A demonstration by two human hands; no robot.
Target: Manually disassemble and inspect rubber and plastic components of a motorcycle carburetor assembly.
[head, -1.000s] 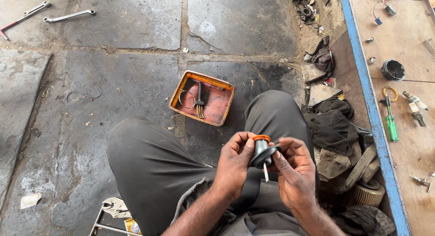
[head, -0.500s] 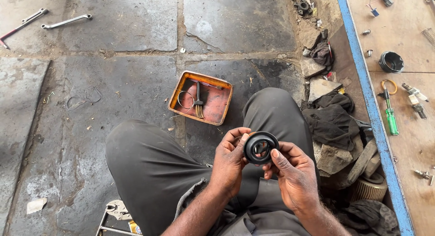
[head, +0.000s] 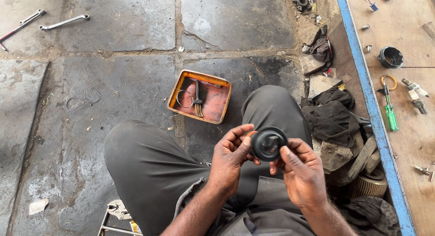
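Note:
I sit on a stone floor with my knees apart. Both hands hold a round black part [head: 269, 143] with a metal centre and an orange edge, above my lap. My left hand [head: 232, 158] grips its left side with thumb and fingers. From below and to the right, my right hand [head: 301, 171] supports it, thumb on the rim. The part's flat round face is turned toward me.
An orange metal tray [head: 216, 110] with a small brush and a wire ring lies ahead between my knees. Wrenches [head: 62, 22] lie at far left. Dark rags [head: 330, 120] and scrap sit to my right, beside a blue-edged wooden board [head: 372, 104] bearing a green screwdriver [head: 389, 112] and a black ring [head: 390, 57].
The part has been turned in my hands from side-on, orange edge up, to its round face toward me. My hands stayed above my lap.

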